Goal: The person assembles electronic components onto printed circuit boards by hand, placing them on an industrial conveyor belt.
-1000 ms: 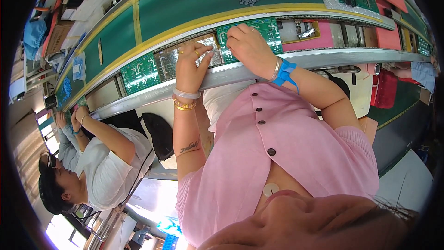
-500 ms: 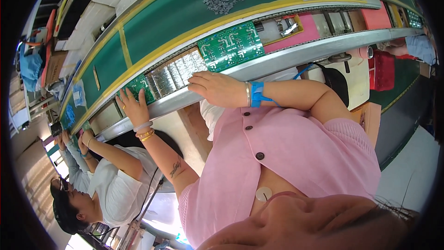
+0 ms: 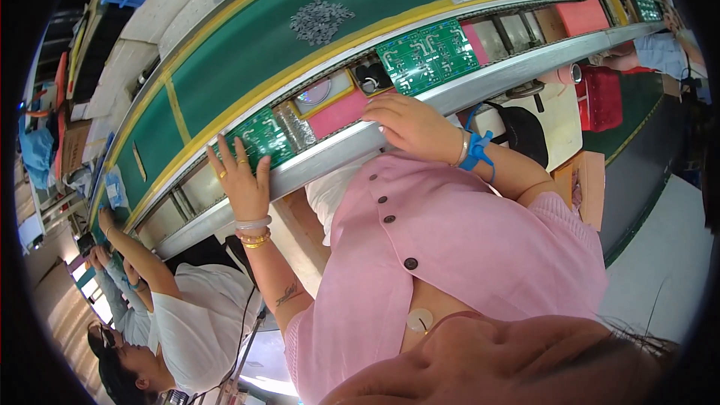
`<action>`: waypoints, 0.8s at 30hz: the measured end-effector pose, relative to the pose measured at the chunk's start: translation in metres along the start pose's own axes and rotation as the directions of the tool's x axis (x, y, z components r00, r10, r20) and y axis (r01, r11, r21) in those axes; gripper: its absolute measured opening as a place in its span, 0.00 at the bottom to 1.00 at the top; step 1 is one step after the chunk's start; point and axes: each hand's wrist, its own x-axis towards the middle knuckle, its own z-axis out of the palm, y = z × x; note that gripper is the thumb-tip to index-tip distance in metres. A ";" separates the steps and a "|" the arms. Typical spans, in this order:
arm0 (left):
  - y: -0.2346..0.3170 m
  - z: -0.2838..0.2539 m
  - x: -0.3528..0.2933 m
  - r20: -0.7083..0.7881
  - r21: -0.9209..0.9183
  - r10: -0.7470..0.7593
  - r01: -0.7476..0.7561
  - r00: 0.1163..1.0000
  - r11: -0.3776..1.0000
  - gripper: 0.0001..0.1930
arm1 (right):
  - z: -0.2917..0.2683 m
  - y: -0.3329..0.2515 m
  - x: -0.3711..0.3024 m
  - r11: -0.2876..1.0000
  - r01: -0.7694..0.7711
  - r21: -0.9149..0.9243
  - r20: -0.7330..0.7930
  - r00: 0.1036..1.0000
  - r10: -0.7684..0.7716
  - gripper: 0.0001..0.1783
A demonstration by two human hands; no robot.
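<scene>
A green printed circuit board [image 3: 255, 135] sits in the track between metal rails. My left hand [image 3: 244, 184] lies over its left end, fingers spread and thumb near its lower edge. Farther right in the track is a larger green circuit board [image 3: 429, 58] with white markings. Close to that board's lower left corner, my right hand [image 3: 412, 126] rests over the front rail, its fingers extended and loosely together. Nothing shows in its grasp. What lies under its palm is hidden. A blue strap [image 3: 477, 148] circles my right wrist.
A pile of small grey parts [image 3: 321, 21] lies on the green work surface [image 3: 247, 64] behind the track. Shiny wrapped material [image 3: 295, 126] and a yellow-edged box [image 3: 324, 95] show between the boards. To the left, a person in white [image 3: 202, 307] reaches toward the line.
Both circuit boards have shifted right along the track, and both my hands have moved right too. The view has turned slightly. More of the pink surface and yellow-edged box shows between the boards.
</scene>
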 end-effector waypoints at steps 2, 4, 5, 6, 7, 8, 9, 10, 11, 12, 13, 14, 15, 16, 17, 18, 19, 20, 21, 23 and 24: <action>0.021 0.001 0.009 0.022 -0.068 0.068 -0.066 0.997 0.995 0.30 | -0.014 0.005 -0.005 0.979 -0.106 0.176 -0.067 0.991 0.119 0.14; 0.041 -0.001 0.020 0.047 -0.110 0.121 -0.116 0.992 0.987 0.30 | -0.034 0.013 -0.001 0.978 -0.162 0.129 -0.099 0.980 0.175 0.12; 0.050 -0.003 0.027 0.071 -0.157 0.182 -0.170 0.981 0.973 0.30 | -0.040 0.019 0.003 0.971 -0.226 0.080 -0.137 0.962 0.235 0.10; 0.059 -0.005 0.037 0.034 -0.164 0.232 -0.224 0.972 0.961 0.25 | -0.043 0.028 0.011 0.970 -0.227 0.085 -0.191 0.952 0.239 0.09; 0.064 -0.010 0.048 0.038 -0.159 0.232 -0.223 0.972 0.962 0.25 | -0.046 0.035 0.022 0.970 -0.225 0.092 -0.192 0.952 0.239 0.09; 0.071 -0.014 0.063 -0.030 -0.181 0.277 -0.277 0.960 0.943 0.21 | -0.050 0.042 0.033 0.972 -0.234 0.037 -0.213 0.948 0.236 0.08; 0.075 -0.013 0.078 -0.099 -0.200 0.319 -0.332 0.943 0.922 0.18 | -0.051 0.051 0.043 0.970 -0.243 -0.017 -0.233 0.944 0.233 0.08; 0.074 -0.009 0.095 -0.166 -0.242 0.322 -0.355 0.932 0.903 0.14 | -0.050 0.062 0.054 0.971 -0.238 -0.012 -0.231 0.945 0.229 0.08; 0.073 -0.003 0.114 -0.233 -0.280 0.320 -0.378 0.918 0.882 0.11 | -0.047 0.074 0.066 0.970 -0.224 -0.098 -0.270 0.944 0.191 0.07; 0.073 0.004 0.129 -0.252 -0.308 0.263 -0.335 0.931 0.890 0.10 | -0.044 0.082 0.078 0.962 -0.206 -0.180 -0.303 0.942 0.145 0.07; 0.073 0.012 0.143 -0.272 -0.340 0.212 -0.299 0.939 0.892 0.09 | -0.040 0.087 0.086 0.964 -0.199 -0.177 -0.305 0.942 0.138 0.07; 0.073 0.019 0.153 -0.276 -0.334 0.213 -0.301 0.937 0.893 0.09 | -0.037 0.091 0.094 0.954 -0.230 -0.192 -0.308 0.937 0.164 0.06; 0.074 0.026 0.161 -0.259 -0.371 0.216 -0.303 0.941 0.878 0.08 | -0.032 0.093 0.099 0.943 -0.260 -0.206 -0.309 0.932 0.190 0.06; 0.076 0.031 0.166 -0.240 -0.413 0.223 -0.307 0.945 0.858 0.08 | -0.028 0.093 0.101 0.941 -0.261 -0.216 -0.316 0.930 0.186 0.06; 0.075 0.034 0.168 -0.238 -0.411 0.225 -0.308 0.945 0.858 0.08 | -0.026 0.093 0.102 0.941 -0.262 -0.214 -0.318 0.930 0.187 0.06; 0.074 0.037 0.169 -0.233 -0.427 0.220 -0.303 0.947 0.852 0.09 | -0.025 0.092 0.102 0.943 -0.251 -0.217 -0.323 0.930 0.173 0.06; 0.075 0.039 0.169 -0.226 -0.446 0.213 -0.295 0.951 0.845 0.10 | -0.023 0.092 0.102 0.946 -0.240 -0.220 -0.326 0.932 0.160 0.06; 0.073 0.039 0.169 -0.201 -0.455 0.215 -0.286 0.956 0.843 0.10 | -0.023 0.092 0.101 0.946 -0.240 -0.217 -0.321 0.933 0.163 0.06; 0.072 0.039 0.168 -0.196 -0.457 0.212 -0.280 0.958 0.844 0.10 | -0.025 0.093 0.101 0.950 -0.235 -0.207 -0.311 0.936 0.164 0.05; 0.071 0.037 0.169 -0.187 -0.483 0.222 -0.286 0.957 0.828 0.10 | -0.027 0.094 0.102 0.954 -0.227 -0.195 -0.300 0.940 0.162 0.05; 0.071 0.037 0.169 -0.185 -0.482 0.219 -0.282 0.958 0.829 0.10 | -0.027 0.094 0.102 0.963 -0.212 -0.167 -0.319 0.936 0.151 0.05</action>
